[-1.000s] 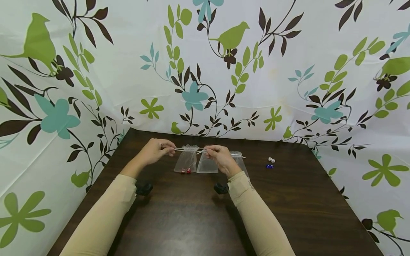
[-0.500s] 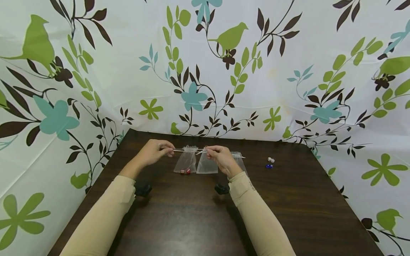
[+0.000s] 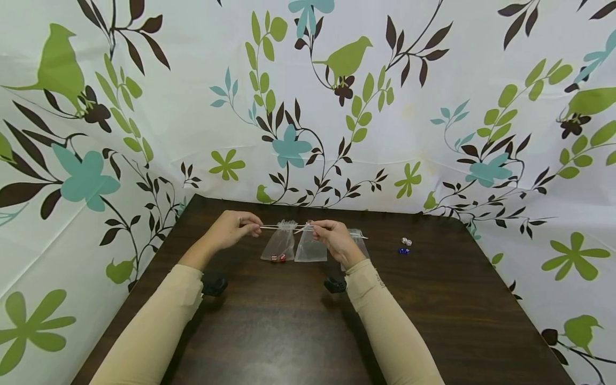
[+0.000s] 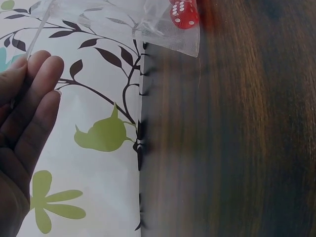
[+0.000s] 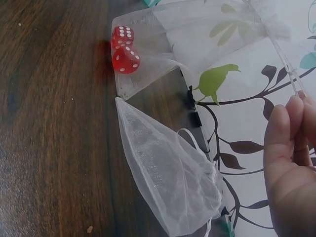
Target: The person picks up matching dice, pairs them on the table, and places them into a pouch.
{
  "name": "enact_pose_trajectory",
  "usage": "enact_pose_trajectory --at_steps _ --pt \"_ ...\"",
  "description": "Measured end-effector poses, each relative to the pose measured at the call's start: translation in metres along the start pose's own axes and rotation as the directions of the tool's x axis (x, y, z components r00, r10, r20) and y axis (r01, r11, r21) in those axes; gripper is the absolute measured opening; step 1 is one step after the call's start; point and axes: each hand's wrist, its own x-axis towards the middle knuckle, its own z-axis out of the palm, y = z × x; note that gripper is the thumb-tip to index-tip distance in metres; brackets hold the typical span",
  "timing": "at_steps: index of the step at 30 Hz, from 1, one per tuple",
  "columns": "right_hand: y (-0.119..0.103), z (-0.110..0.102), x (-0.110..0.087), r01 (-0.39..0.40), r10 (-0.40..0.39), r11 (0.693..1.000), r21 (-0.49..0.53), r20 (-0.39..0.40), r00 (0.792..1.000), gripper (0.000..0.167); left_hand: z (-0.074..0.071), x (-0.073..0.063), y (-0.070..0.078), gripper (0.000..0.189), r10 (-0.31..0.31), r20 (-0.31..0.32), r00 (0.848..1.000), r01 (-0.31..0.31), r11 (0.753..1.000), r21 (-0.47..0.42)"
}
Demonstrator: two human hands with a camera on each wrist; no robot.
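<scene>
Between my hands is a sheer white organza drawstring bag (image 3: 280, 245), its mouth gathered in ruffles, with two red dice (image 3: 278, 258) at its bottom. My left hand (image 3: 230, 230) pinches the left end of the white drawstring (image 3: 270, 226) between thumb and fingers. On the other side, my right hand (image 3: 337, 239) pinches the drawstring's right end, and the string runs taut from hand to hand. Seen from the right wrist, the red dice (image 5: 125, 60) lie against the bag's lower seam. A second organza bag (image 3: 310, 249) lies just right of the first, partly behind my right hand.
A third organza bag (image 3: 361, 247) lies mostly behind my right hand. Farther right on the dark wooden table (image 3: 433, 310) are white dice (image 3: 406, 241) and blue dice (image 3: 403, 251). A patterned cloth (image 3: 183, 133) stands behind the table. Black devices (image 3: 214, 286) sit under both wrists.
The mouth of the bag with the red dice looks slightly more gathered. Both hands keep their pinch on the drawstring, and the right hand has shifted very slightly to the right.
</scene>
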Motion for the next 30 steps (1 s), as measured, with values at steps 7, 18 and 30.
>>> enact_pose_trajectory --at_steps 7,18,30 --pt "0.001 -0.001 -0.002 0.0 0.0 1.0 -0.009 0.0 1.0 0.027 -0.002 -0.003 -0.001 0.016 0.008 -0.002 1.0 -0.008 1.0 0.011" --pt "-0.001 -0.009 0.0 0.001 -0.001 1.0 0.008 -0.009 1.0 0.017 -0.001 -0.005 -0.006 0.013 0.001 -0.002 1.0 -0.001 1.0 -0.008" --pt "-0.004 -0.013 -0.002 0.001 0.0 1.0 -0.009 0.008 1.0 0.027 -0.006 -0.007 0.001 0.012 0.002 -0.028 1.0 -0.003 1.0 -0.029"
